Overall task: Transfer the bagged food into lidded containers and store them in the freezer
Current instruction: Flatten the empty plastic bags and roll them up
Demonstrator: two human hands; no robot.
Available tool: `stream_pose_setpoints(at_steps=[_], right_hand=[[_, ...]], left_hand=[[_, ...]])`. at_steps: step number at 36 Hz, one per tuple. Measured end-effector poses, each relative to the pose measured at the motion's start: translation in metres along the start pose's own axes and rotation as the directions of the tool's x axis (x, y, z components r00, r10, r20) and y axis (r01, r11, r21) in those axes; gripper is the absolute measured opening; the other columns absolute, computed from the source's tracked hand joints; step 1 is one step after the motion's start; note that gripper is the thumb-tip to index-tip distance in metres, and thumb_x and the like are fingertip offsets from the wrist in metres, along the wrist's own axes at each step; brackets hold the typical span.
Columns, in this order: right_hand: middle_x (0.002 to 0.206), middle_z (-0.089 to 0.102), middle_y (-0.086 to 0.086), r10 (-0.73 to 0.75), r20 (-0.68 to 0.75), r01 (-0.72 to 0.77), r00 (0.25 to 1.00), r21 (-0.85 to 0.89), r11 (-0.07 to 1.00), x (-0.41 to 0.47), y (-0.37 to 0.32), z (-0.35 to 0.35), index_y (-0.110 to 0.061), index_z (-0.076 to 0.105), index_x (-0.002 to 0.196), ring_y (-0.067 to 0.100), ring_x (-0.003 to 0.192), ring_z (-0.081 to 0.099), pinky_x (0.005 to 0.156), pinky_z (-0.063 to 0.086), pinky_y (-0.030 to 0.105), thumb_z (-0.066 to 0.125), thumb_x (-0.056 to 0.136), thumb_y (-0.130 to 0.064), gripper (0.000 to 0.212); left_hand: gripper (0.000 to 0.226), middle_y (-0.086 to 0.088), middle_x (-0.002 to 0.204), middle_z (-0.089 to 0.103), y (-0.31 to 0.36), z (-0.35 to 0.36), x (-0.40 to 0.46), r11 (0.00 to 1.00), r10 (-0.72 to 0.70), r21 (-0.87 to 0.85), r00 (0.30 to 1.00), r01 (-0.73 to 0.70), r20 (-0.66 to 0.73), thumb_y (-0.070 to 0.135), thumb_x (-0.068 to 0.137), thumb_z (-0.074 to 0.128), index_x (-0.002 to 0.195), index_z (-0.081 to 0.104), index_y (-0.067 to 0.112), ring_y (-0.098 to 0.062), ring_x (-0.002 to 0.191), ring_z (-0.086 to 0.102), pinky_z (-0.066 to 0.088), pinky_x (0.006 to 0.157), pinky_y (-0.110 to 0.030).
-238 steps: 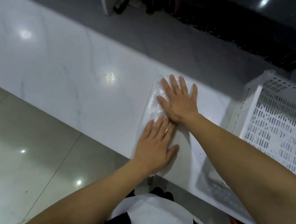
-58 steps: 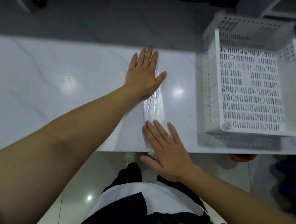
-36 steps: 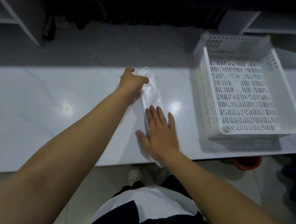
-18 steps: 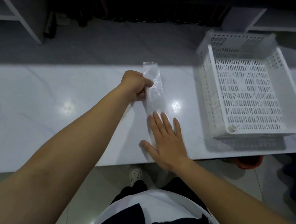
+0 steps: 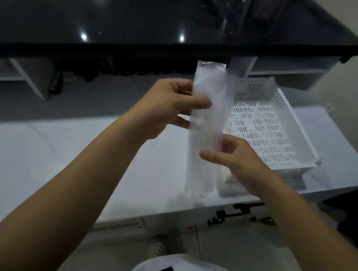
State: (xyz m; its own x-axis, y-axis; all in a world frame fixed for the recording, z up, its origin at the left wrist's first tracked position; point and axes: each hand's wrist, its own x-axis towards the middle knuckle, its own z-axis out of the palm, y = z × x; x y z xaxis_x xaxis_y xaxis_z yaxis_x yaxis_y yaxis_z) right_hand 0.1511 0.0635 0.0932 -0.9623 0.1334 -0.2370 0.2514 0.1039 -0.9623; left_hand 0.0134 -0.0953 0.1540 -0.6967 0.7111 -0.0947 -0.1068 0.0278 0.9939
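Head view: clear plastic bag (image 5: pixel 207 125) held upright above white table (image 5: pixel 30 159). Left hand (image 5: pixel 168 106) grip clamped on its upper edge, right hand (image 5: pixel 234 160) grip pinched on its middle. White perforated basket (image 5: pixel 274 131) just behind on table, dark shelf (image 5: pixel 144 18) above.

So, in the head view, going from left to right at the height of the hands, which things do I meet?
left hand → clear plastic bag → right hand → white perforated basket
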Motion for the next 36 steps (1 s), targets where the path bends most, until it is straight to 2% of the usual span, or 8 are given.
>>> stream_pose_setpoints(at_steps=[4, 10, 14, 18, 24, 27, 32, 36], right_hand=[[0.102, 0.078, 0.002, -0.002, -0.180, 0.018, 0.984, 0.084, 0.996, -0.033, 0.006, -0.021, -0.018, 0.080, 0.096, 0.022, 0.097, 0.074, 0.085, 0.060, 0.042, 0.077, 0.077, -0.033, 0.025], [0.094, 0.078, 0.012, 0.054, -0.266, 0.005, 0.962, 0.216, 0.976, -0.109, 0.007, -0.078, -0.011, 0.079, 0.096, 0.028, 0.081, 0.076, 0.061, 0.059, 0.032, 0.072, 0.084, -0.035, 0.028], [0.083, 0.074, 0.009, 0.087, -0.323, 0.001, 0.942, 0.264, 0.964, -0.159, 0.015, -0.123, -0.015, 0.080, 0.088, 0.023, 0.067, 0.070, 0.056, 0.056, 0.035, 0.063, 0.097, -0.024, 0.021], [0.080, 0.072, 0.006, 0.098, -0.322, 0.034, 0.941, 0.382, 0.924, -0.209, 0.030, -0.162, -0.018, 0.079, 0.084, 0.019, 0.067, 0.069, 0.056, 0.057, 0.033, 0.059, 0.099, -0.023, 0.026], [0.082, 0.073, 0.005, 0.092, -0.343, 0.105, 0.935, 0.515, 0.850, -0.270, 0.069, -0.202, -0.019, 0.079, 0.083, 0.019, 0.073, 0.069, 0.065, 0.060, 0.034, 0.061, 0.094, -0.022, 0.020], [0.070, 0.072, -0.002, 0.077, -0.402, 0.148, 0.912, 0.500, 0.854, -0.295, 0.087, -0.217, -0.023, 0.078, 0.072, 0.010, 0.062, 0.068, 0.053, 0.056, 0.026, 0.056, 0.100, -0.016, 0.037], [0.074, 0.073, -0.004, 0.038, -0.552, 0.189, 0.833, 0.349, 0.918, -0.323, 0.114, -0.240, -0.020, 0.077, 0.093, 0.006, 0.063, 0.067, 0.053, 0.052, 0.020, 0.059, 0.099, -0.013, 0.020], [0.096, 0.077, -0.007, -0.033, -0.585, 0.186, 0.811, 0.203, 0.961, -0.339, 0.131, -0.260, -0.038, 0.080, 0.097, 0.009, 0.088, 0.073, 0.066, 0.056, 0.020, 0.064, 0.094, -0.026, 0.020]], left_hand=[[0.023, -0.007, 0.098, 0.078, 0.022, 0.048, -0.005, 0.991, 0.103, 0.083, 0.994, -0.106, 0.043, 0.011, 0.085, 0.076, 0.107, 0.073, 0.005, -0.024, 0.091, 0.076, 0.062, 0.075, -0.038], [0.025, -0.006, 0.099, 0.078, 0.030, 0.128, -0.031, 0.951, 0.279, 0.079, 0.940, -0.299, 0.198, 0.010, 0.078, 0.078, 0.102, 0.073, 0.005, -0.023, 0.098, 0.074, 0.058, 0.087, -0.033], [0.027, -0.008, 0.133, 0.066, 0.010, 0.180, -0.054, 0.900, 0.322, 0.156, 0.862, -0.407, 0.390, 0.021, 0.072, 0.083, 0.099, 0.080, 0.020, -0.023, 0.130, 0.057, 0.047, 0.108, -0.050], [0.028, 0.010, 0.156, 0.042, -0.028, 0.233, -0.074, 0.860, 0.282, 0.264, 0.838, -0.437, 0.468, 0.035, 0.073, 0.081, 0.096, 0.077, 0.049, -0.016, 0.151, 0.025, 0.024, 0.119, -0.060], [0.045, 0.015, 0.167, 0.016, -0.072, 0.299, -0.085, 0.855, 0.067, 0.345, 0.743, -0.387, 0.666, 0.027, 0.085, 0.068, 0.127, 0.066, 0.044, -0.006, 0.154, 0.010, 0.021, 0.124, -0.046], [0.051, 0.017, 0.164, 0.024, -0.071, 0.332, -0.086, 0.939, 0.050, 0.197, 0.681, -0.281, 0.730, 0.020, 0.077, 0.065, 0.126, 0.070, 0.035, 0.000, 0.151, 0.016, 0.028, 0.117, -0.020], [0.020, 0.008, 0.145, 0.057, -0.062, 0.387, -0.068, 0.982, 0.127, 0.062, 0.860, -0.181, 0.493, 0.041, 0.084, 0.066, 0.099, 0.077, 0.033, -0.009, 0.139, 0.046, 0.033, 0.112, -0.043], [0.054, 0.009, 0.134, 0.061, -0.061, 0.431, -0.037, 0.969, -0.050, 0.225, 0.817, -0.098, 0.574, 0.057, 0.076, 0.077, 0.125, 0.061, 0.039, -0.009, 0.124, 0.059, 0.048, 0.102, -0.035]])
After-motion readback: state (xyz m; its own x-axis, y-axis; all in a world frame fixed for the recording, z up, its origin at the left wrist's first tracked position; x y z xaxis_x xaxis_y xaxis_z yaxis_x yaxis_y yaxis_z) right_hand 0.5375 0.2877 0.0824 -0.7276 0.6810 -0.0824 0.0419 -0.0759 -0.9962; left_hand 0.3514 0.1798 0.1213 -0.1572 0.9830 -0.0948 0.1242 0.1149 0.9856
